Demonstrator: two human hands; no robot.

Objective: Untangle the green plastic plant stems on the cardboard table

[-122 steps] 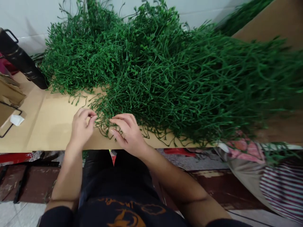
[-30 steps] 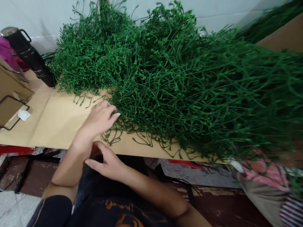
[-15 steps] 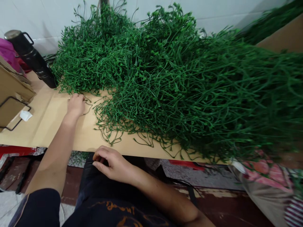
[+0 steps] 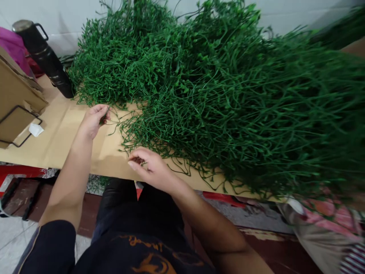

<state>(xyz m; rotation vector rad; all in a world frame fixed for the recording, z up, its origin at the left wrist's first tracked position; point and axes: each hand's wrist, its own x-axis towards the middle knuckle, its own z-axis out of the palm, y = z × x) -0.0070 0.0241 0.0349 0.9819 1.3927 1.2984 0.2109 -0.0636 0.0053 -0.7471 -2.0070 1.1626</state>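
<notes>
My left hand is closed in a pinch on a thin green stem that sticks out to the right of its fingers. It is just above the tan table covering, at the near left end of a big heap of green artificial stems. My right hand hovers over the front edge of the table, close to the heap's loose lower stems. Its fingers are curled with a gap between thumb and fingertips, and I see nothing held there.
A black flask stands at the back left. Beside it are a cardboard box, a black wire frame and a small white piece. A white wall rises behind. Part of another person in patterned clothing shows at the right.
My left hand has lifted and turned, and now pinches a green stem. My right hand has risen from my lap to over the table's edge. The view has shifted slightly.
</notes>
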